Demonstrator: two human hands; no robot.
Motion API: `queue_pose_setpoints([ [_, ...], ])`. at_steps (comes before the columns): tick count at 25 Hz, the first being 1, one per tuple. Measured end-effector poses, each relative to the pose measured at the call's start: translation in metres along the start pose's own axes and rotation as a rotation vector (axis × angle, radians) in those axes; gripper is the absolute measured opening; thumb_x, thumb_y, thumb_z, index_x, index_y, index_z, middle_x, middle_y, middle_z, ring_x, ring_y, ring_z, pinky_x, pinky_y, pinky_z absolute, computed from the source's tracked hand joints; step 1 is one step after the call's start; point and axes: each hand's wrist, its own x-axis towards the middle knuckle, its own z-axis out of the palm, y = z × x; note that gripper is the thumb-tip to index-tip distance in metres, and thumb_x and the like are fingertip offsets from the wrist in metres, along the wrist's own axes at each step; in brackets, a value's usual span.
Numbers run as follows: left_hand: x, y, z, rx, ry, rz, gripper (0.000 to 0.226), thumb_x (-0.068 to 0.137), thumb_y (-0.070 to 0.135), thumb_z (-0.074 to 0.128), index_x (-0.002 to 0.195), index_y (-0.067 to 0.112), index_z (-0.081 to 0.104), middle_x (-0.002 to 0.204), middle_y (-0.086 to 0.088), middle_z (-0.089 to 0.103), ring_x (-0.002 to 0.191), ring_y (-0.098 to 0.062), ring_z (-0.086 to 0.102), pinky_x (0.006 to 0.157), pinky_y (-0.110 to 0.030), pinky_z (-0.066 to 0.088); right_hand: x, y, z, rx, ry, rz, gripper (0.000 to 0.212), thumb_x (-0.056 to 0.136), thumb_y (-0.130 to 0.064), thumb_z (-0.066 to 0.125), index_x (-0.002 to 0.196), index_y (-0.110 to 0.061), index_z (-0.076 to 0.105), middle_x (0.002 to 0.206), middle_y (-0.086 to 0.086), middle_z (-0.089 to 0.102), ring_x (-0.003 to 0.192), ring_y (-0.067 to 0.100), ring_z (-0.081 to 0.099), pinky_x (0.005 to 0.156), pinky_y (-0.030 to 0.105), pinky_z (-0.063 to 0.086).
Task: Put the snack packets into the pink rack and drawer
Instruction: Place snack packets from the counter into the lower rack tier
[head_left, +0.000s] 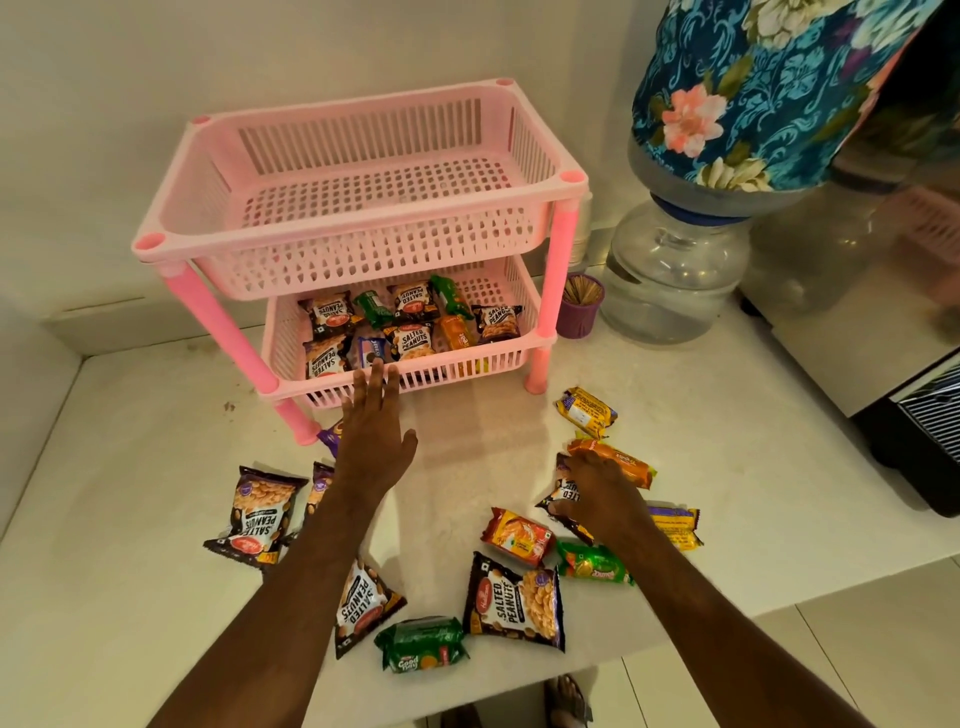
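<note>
A pink two-tier rack (563, 182) stands at the back of the white counter. Its top basket holds nothing; the lower basket (457, 366) holds several packets of salted peanuts and biscuits. My left hand (371, 436) is open, fingers spread, with its fingertips at the lower basket's front rim. My right hand (597, 491) presses down on a dark peanut packet (563, 499) lying beside an orange biscuit packet (618, 460); whether it grips the packet is unclear. Loose packets lie around: peanuts (262, 512), peanuts (514, 605), a green biscuit pack (421, 649), an orange packet (517, 535).
A purple cup of toothpicks (579, 306) stands right of the rack. Beside it a water bottle with a floral cover (769, 83) sits upturned on a clear dispenser jar (670, 280). A dark appliance (919, 431) occupies the far right. The counter's front edge runs behind my forearms.
</note>
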Motion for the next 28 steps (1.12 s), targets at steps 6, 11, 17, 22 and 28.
queue_pose_setpoints([
  [6,-0.001,-0.001,0.000,-0.005,0.000,0.000,0.096,0.093,0.028,0.064,0.162,0.013,0.000,0.170,-0.007,-0.010,0.157,-0.031,-0.013,0.127,-0.053,0.003,0.006,-0.013,-0.009,0.265,-0.010,0.004,0.059,0.087,-0.037,0.075,0.140,-0.020,0.055,0.139,0.002,0.057,0.127,0.020,0.054,0.100,0.036,0.048],
  [11,-0.002,-0.004,0.001,-0.009,0.015,0.006,0.097,0.091,0.027,0.065,0.162,0.013,0.000,0.170,-0.008,-0.009,0.157,-0.031,-0.013,0.127,-0.056,0.007,0.016,-0.051,-0.045,0.435,0.115,-0.185,0.051,0.087,-0.030,0.077,0.134,-0.020,0.060,0.130,-0.003,0.060,0.118,0.014,0.056,0.096,0.028,0.048],
  [17,-0.002,-0.004,0.004,-0.042,-0.001,-0.016,0.097,0.094,0.026,0.061,0.162,0.017,-0.006,0.169,-0.003,-0.017,0.156,-0.027,-0.019,0.126,-0.056,0.013,0.073,-0.112,-0.106,0.440,0.231,-0.402,0.049,0.090,-0.027,0.072,0.137,-0.021,0.058,0.135,-0.001,0.058,0.124,0.016,0.051,0.105,0.033,0.043],
  [22,-0.002,-0.006,0.004,-0.060,0.029,-0.008,0.097,0.093,0.023,0.062,0.162,0.020,-0.006,0.170,-0.001,-0.015,0.156,-0.026,-0.016,0.126,-0.054,0.014,0.148,-0.139,-0.126,0.452,0.287,-0.388,0.046,0.093,-0.021,0.067,0.138,-0.018,0.056,0.143,0.004,0.054,0.134,0.021,0.047,0.115,0.044,0.038],
  [28,0.000,-0.005,0.006,-0.080,0.068,-0.013,0.098,0.092,0.020,0.064,0.163,0.019,-0.004,0.170,-0.001,-0.012,0.157,-0.026,-0.014,0.126,-0.055,0.015,0.217,-0.144,-0.134,0.363,0.269,-0.300,0.067,0.098,-0.016,0.061,0.157,-0.013,0.031,0.163,0.008,0.030,0.150,0.026,0.027,0.122,0.036,0.023],
])
